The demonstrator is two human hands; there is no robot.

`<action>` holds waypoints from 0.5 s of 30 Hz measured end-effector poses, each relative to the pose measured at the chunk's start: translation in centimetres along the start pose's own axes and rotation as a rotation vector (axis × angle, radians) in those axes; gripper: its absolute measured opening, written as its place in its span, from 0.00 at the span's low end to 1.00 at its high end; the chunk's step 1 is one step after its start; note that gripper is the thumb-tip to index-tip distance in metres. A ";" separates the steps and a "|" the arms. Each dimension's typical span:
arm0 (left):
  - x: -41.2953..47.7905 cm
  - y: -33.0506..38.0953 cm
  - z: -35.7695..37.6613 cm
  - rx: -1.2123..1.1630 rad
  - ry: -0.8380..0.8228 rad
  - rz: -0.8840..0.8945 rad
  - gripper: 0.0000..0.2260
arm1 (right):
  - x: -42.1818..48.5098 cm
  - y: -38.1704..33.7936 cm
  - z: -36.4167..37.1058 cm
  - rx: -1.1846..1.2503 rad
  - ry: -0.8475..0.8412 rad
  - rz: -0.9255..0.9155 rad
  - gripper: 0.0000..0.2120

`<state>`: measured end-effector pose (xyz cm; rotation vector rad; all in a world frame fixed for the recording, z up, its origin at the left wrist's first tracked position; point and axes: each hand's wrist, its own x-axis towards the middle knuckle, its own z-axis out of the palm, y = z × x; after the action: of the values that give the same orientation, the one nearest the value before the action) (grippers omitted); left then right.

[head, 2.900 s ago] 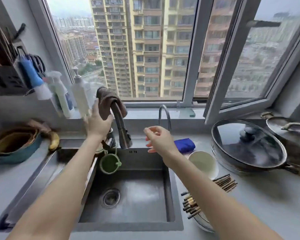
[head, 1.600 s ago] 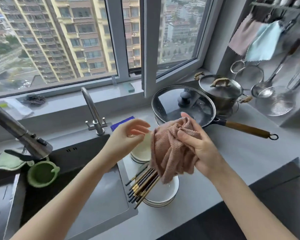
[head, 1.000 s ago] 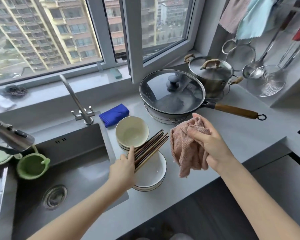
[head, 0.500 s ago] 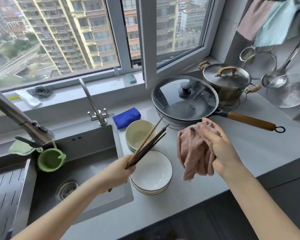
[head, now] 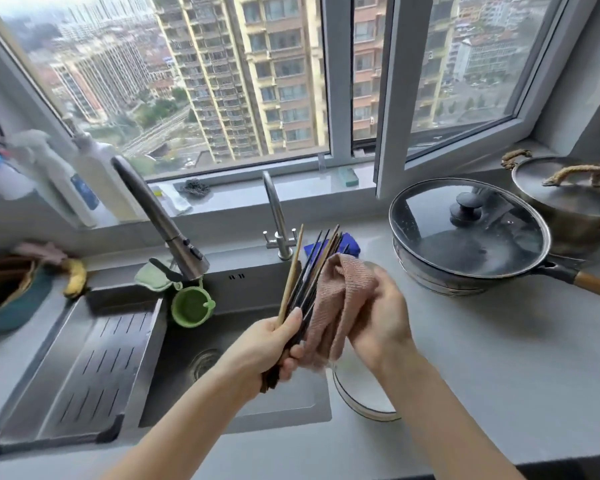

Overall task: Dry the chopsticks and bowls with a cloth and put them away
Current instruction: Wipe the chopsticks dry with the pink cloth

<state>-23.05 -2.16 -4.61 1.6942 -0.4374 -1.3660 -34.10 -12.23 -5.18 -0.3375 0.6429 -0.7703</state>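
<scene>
- Your left hand [head: 274, 346] had its grip closed around the lower ends of the chopsticks [head: 303, 271]. The whole bundle stood tilted up and away from you above the sink [head: 291, 403], with the tips fanned apart.
- Your right hand [head: 383, 317] had its grip curled on the pink cloth [head: 333, 306] and pressed it against the right side of the bundle, about the middle of it. As far as I could see, the cloth lay beside the sticks more than around them.
- To do this step well, I think you needed to wrap the cloth fully round the bundle. Then you could draw it toward the tips while the left hand turned the sticks a little, so that each one met the cloth.
- The fanned tips were a risk. With a loose grip below, a thin stick could slide out and fall into the sink, so it was safer to squeeze them together first.
- The ends hidden inside your left hand could not be dried in that hold. You would have had to change the hold and wipe them afterwards.
- A white bowl [head: 355, 396] sat on the table [head: 499, 375], under your right wrist and just beside the sink edge, mostly hidden by the arm. I judged it was not yet dried.
</scene>
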 end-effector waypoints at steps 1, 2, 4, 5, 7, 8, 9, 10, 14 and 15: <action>-0.2 -0.3 -0.8 -0.008 -0.004 0.006 0.12 | 0.0 1.3 0.6 0.007 -0.003 0.016 0.16; -0.3 -0.6 -1.8 -0.019 -0.008 0.007 0.12 | 0.2 2.6 1.0 0.006 -0.014 0.039 0.14; -0.5 -1.3 -4.1 -0.046 -0.013 -0.004 0.11 | 0.5 5.2 1.5 -0.007 -0.046 0.086 0.12; -0.5 -1.9 -5.7 -0.066 -0.015 -0.016 0.09 | 0.7 6.7 1.9 -0.010 -0.049 0.109 0.12; -0.4 -2.8 -8.7 -0.094 -0.011 -0.044 0.06 | 1.3 9.4 2.3 0.006 -0.018 0.139 0.11; -0.4 -3.2 -10.3 -0.112 -0.010 -0.063 0.05 | 1.7 10.8 2.5 0.031 0.005 0.154 0.10; -0.3 -3.9 -12.0 -0.130 -0.017 -0.082 0.05 | 2.1 12.5 2.8 0.062 0.035 0.174 0.09; -0.2 -4.5 -13.6 -0.146 -0.029 -0.101 0.05 | 2.4 14.2 3.0 0.096 0.062 0.196 0.09; 0.3 -7.2 -20.0 -0.119 -0.076 -0.209 0.07 | 3.0 22.1 3.9 0.185 0.161 0.265 0.11; 0.5 -7.9 -21.4 -0.105 -0.088 -0.241 0.08 | 3.0 23.9 4.3 0.173 0.169 0.275 0.12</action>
<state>-5.37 10.60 -11.30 1.6448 -0.2112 -1.6131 -16.89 2.05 -15.21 -0.0234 0.7575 -0.5882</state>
